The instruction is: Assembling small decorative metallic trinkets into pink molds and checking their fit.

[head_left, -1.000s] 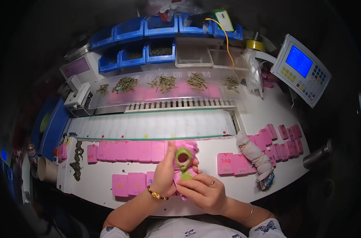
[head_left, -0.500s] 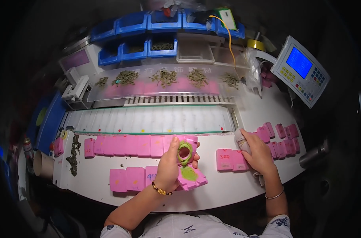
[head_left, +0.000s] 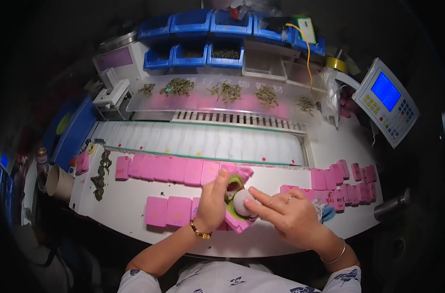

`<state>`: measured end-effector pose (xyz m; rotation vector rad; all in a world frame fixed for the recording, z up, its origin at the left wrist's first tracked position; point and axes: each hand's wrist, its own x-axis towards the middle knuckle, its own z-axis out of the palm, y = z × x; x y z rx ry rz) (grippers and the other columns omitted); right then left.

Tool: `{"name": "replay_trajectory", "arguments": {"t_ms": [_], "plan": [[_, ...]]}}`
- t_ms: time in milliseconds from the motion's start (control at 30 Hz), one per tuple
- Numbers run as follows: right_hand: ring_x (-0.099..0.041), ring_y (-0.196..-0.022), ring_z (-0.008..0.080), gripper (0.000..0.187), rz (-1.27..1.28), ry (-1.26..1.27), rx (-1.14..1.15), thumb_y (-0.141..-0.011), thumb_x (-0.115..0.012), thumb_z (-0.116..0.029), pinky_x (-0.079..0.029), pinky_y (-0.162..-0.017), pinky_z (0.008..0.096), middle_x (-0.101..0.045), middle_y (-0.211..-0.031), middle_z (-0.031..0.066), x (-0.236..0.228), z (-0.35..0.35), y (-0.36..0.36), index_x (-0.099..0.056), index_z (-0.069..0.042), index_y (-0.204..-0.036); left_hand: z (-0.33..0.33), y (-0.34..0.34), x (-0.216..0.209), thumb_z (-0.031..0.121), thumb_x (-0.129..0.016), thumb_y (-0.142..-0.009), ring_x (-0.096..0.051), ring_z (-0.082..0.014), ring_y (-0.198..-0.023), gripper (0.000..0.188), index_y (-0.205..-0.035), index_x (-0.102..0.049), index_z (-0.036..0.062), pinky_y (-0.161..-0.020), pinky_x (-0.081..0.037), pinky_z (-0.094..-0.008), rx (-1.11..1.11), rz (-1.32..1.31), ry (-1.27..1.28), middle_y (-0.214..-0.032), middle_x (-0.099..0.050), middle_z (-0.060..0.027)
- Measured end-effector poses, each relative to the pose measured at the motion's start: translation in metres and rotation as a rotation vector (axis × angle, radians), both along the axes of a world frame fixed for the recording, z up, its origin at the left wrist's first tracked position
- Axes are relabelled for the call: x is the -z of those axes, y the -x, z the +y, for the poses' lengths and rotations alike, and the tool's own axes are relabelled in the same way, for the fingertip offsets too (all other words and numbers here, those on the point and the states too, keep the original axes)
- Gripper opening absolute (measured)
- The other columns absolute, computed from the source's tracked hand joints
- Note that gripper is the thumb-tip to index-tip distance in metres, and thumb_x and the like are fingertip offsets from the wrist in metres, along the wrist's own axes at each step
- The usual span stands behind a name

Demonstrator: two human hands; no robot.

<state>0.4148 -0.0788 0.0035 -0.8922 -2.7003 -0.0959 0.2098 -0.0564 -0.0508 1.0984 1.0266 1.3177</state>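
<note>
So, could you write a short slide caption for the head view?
Left hand holds a green ring while right hand presses a white ball over pink cards.

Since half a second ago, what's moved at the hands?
The right hand left the pink cards at the right and came back to the middle, now pressing a white roll against the pink card. The left hand kept hold of the green ring there. The rows of pink cards stayed put.

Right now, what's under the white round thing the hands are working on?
The white round piece sits on a green liner inside an open pink box. Left hand and right hand cover the rest.
</note>
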Motion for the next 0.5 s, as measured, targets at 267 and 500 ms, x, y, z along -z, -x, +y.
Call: {"name": "replay_trajectory", "arguments": {"t_ms": [267,500], "plan": [[-0.057,-0.072,0.0151,0.043,0.202,-0.301,0.056,-0.079,-0.065,-0.011,-0.040,-0.065,0.0263,-0.067,-0.123,0.0124,-0.027,-0.017,0.039,-0.069,-0.011,-0.121,-0.009,0.015,-0.021,0.048,-0.031,-0.106,-0.061,-0.0114,-0.081,0.061,-0.106,-0.062,-0.0044,-0.073,-0.050,-0.0253,-0.057,-0.030,-0.239,-0.092,-0.066,-0.0091],[-0.058,-0.072,0.0150,0.055,0.005,-0.055,0.076,-0.079,-0.061,-0.011,-0.042,-0.074,0.0313,-0.062,-0.132,0.0101,0.005,-0.004,0.026,-0.059,-0.013,-0.134,-0.006,0.031,0.003,0.053,-0.031,-0.104,-0.063,-0.0163,-0.072,0.066,-0.107,-0.062,-0.0054,-0.067,-0.052,-0.0287,-0.267,-0.111,-0.261,-0.088,-0.067,-0.0127]]}}
